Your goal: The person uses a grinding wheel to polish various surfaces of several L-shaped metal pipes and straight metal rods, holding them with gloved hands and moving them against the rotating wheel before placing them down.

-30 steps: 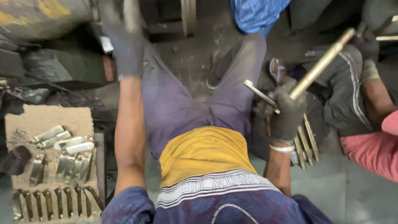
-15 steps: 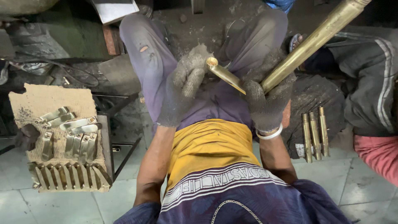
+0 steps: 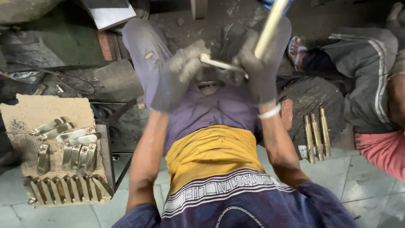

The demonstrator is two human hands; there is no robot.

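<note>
Both my hands wear grey work gloves and meet above my lap. My right hand (image 3: 258, 71) grips a long brass rod (image 3: 270, 25) that runs up and out of the top of the view. The same hand also holds a short brass bar (image 3: 219, 64) that points left. My left hand (image 3: 185, 65) closes around the free end of that short bar. Motion blurs both hands. My legs in purple trousers stretch away below them.
On the left, a cardboard-covered stand (image 3: 25, 114) carries several brass pieces (image 3: 71, 147) in rows. Three brass rods (image 3: 316, 135) lie on a dark mat at the right. Another person's leg and sandalled foot (image 3: 297, 48) sit at the far right. Dark scrap and cables lie at upper left.
My left hand came down from far up left to meet my right hand at the short bar. The long rod swung from a slant to nearly upright.
</note>
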